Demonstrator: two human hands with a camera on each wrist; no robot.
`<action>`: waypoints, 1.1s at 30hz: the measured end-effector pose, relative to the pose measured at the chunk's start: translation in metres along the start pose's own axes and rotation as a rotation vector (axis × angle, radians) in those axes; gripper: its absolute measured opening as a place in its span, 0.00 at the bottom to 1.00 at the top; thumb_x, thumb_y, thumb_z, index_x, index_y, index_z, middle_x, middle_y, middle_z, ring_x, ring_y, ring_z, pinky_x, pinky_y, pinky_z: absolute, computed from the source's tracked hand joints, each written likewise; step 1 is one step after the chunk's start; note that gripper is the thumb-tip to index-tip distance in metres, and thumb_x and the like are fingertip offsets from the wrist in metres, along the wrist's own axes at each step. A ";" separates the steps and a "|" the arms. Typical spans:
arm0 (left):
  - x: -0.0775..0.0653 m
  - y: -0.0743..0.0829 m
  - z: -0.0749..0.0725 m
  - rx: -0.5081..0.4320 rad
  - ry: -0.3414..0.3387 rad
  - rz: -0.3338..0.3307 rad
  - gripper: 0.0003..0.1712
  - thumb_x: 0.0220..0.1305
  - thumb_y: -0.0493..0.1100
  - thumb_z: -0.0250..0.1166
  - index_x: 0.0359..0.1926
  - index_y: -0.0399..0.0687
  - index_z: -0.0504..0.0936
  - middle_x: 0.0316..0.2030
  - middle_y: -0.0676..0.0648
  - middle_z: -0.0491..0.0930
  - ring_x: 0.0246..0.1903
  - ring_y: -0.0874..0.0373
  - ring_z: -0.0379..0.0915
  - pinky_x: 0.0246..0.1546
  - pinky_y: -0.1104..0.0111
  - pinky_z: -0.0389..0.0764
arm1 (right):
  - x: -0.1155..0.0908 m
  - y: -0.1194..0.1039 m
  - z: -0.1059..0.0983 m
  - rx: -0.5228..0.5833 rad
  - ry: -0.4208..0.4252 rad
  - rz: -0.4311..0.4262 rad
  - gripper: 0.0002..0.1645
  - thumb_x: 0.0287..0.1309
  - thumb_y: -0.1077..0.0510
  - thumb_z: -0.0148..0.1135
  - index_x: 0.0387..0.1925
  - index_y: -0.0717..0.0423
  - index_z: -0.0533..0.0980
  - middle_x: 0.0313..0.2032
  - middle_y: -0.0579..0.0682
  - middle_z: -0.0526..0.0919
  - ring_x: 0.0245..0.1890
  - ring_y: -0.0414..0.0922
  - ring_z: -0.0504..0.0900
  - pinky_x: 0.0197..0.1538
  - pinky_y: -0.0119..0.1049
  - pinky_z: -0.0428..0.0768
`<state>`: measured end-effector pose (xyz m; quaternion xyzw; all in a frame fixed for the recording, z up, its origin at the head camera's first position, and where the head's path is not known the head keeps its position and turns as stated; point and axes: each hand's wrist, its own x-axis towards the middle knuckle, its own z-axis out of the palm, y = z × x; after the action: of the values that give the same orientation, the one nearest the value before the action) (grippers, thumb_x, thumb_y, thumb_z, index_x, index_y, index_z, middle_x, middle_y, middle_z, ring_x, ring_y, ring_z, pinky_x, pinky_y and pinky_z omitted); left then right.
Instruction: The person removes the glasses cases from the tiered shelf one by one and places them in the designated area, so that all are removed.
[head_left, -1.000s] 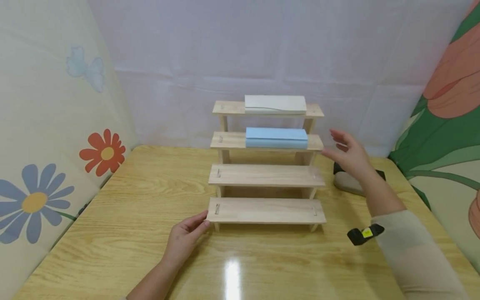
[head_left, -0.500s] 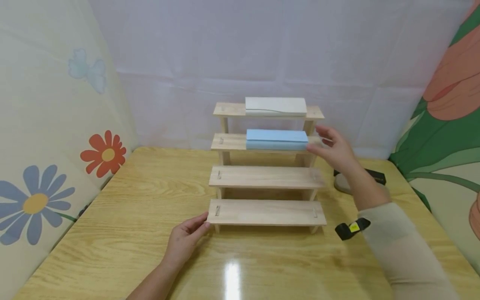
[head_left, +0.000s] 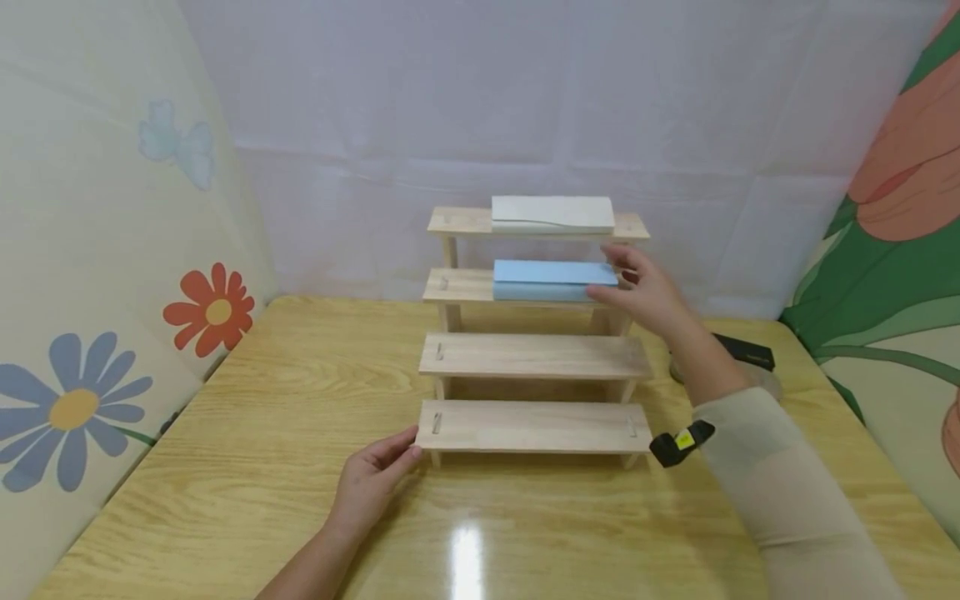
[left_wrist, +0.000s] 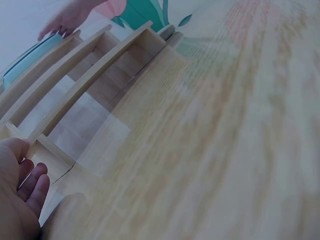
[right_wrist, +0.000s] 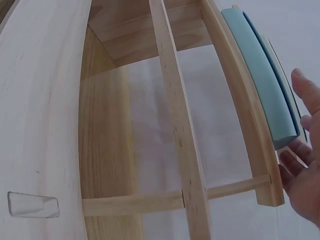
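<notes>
A four-tier wooden display stand [head_left: 536, 425] stands on the table. My left hand [head_left: 372, 477] grips the left end of its lowest shelf, the thumb at the front corner; the left wrist view shows this hand [left_wrist: 20, 187] with its other fingers loosely bent below. On the second shelf from the top lies a light blue glasses case [head_left: 551, 281], its flap closed. My right hand [head_left: 648, 292] is around the right end of that case, thumb in front and fingers behind. In the right wrist view, the thumb [right_wrist: 306, 92] stands apart from the blue case [right_wrist: 260, 75].
A white glasses case [head_left: 551, 214] lies on the top shelf. Behind my right forearm, a black box [head_left: 744, 351] and a partly hidden grey case [head_left: 772, 383] rest on the table [head_left: 300, 400]. A white cloth [head_left: 360, 125] hangs behind, with flowered panels on both sides.
My right hand has moved left from beside the stand to the right end of the blue case. The left hand has stayed on the lowest shelf.
</notes>
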<state>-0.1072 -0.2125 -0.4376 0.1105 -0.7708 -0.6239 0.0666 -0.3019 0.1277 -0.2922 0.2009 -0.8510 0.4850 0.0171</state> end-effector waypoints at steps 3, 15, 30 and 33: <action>0.000 0.000 0.000 -0.006 0.000 -0.002 0.19 0.63 0.35 0.66 0.55 0.35 0.81 0.55 0.37 0.81 0.42 0.76 0.78 0.42 0.80 0.81 | 0.005 -0.002 0.003 0.006 -0.018 0.009 0.44 0.59 0.55 0.69 0.72 0.56 0.60 0.72 0.59 0.62 0.71 0.58 0.61 0.75 0.51 0.60; -0.001 0.001 0.000 -0.002 -0.003 -0.005 0.19 0.63 0.36 0.66 0.55 0.35 0.81 0.56 0.38 0.81 0.43 0.77 0.77 0.43 0.80 0.80 | 0.018 -0.005 0.013 -0.117 -0.041 0.040 0.46 0.57 0.49 0.71 0.72 0.55 0.61 0.72 0.56 0.63 0.72 0.56 0.61 0.74 0.53 0.61; 0.000 -0.001 0.000 0.004 -0.002 -0.003 0.19 0.63 0.36 0.66 0.55 0.36 0.81 0.55 0.38 0.81 0.43 0.76 0.77 0.43 0.80 0.80 | 0.025 -0.010 0.023 -0.137 -0.084 0.031 0.43 0.53 0.50 0.74 0.68 0.55 0.67 0.71 0.55 0.65 0.69 0.56 0.64 0.72 0.54 0.62; 0.000 -0.001 0.000 -0.001 -0.001 -0.005 0.19 0.63 0.36 0.66 0.55 0.36 0.80 0.55 0.37 0.81 0.43 0.76 0.77 0.43 0.80 0.81 | 0.027 -0.009 0.023 -0.155 -0.098 0.031 0.43 0.52 0.51 0.75 0.67 0.55 0.68 0.70 0.56 0.66 0.68 0.56 0.65 0.72 0.54 0.63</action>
<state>-0.1073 -0.2130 -0.4388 0.1121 -0.7701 -0.6246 0.0644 -0.3191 0.0957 -0.2908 0.2094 -0.8888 0.4073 -0.0165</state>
